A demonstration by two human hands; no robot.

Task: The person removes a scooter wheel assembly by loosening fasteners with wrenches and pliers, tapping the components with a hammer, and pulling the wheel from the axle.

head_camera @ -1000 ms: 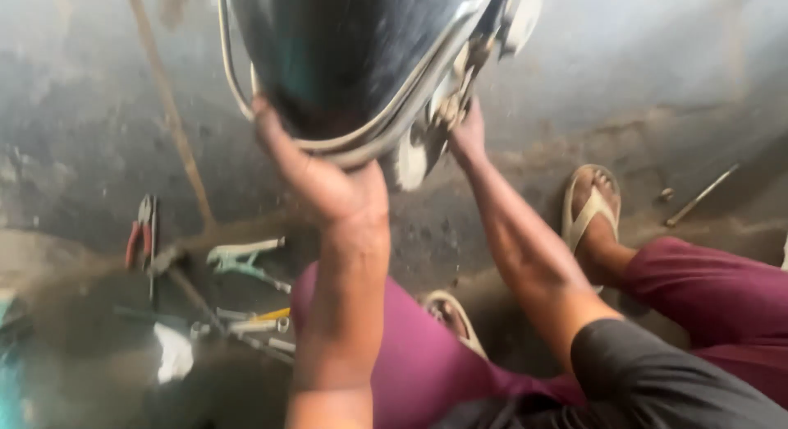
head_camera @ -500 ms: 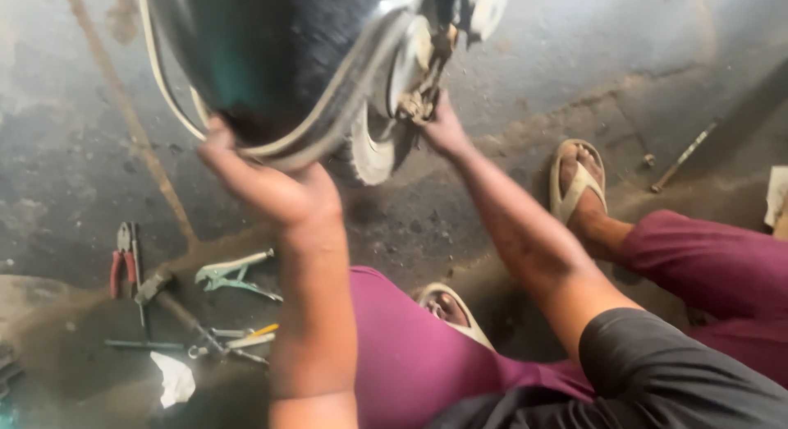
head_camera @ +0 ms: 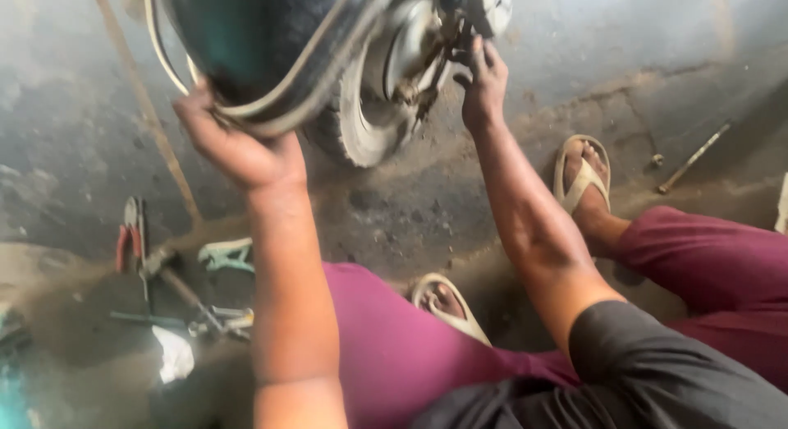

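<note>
Grimy concrete floor (head_camera: 673,59): left hand (head_camera: 238,150) grips scooter fender (head_camera: 271,51) (fingers clamped), right hand (head_camera: 484,88) fingers curled at wheel hub (head_camera: 410,51).

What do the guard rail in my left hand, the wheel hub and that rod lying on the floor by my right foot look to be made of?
Guard rail: probably chromed steel tube, pale and shiny. Wheel hub: likely cast aluminium, dull grey sheen. Rod: seemingly bare steel, thin, grey, matte. Left hand grips the rail.
</note>
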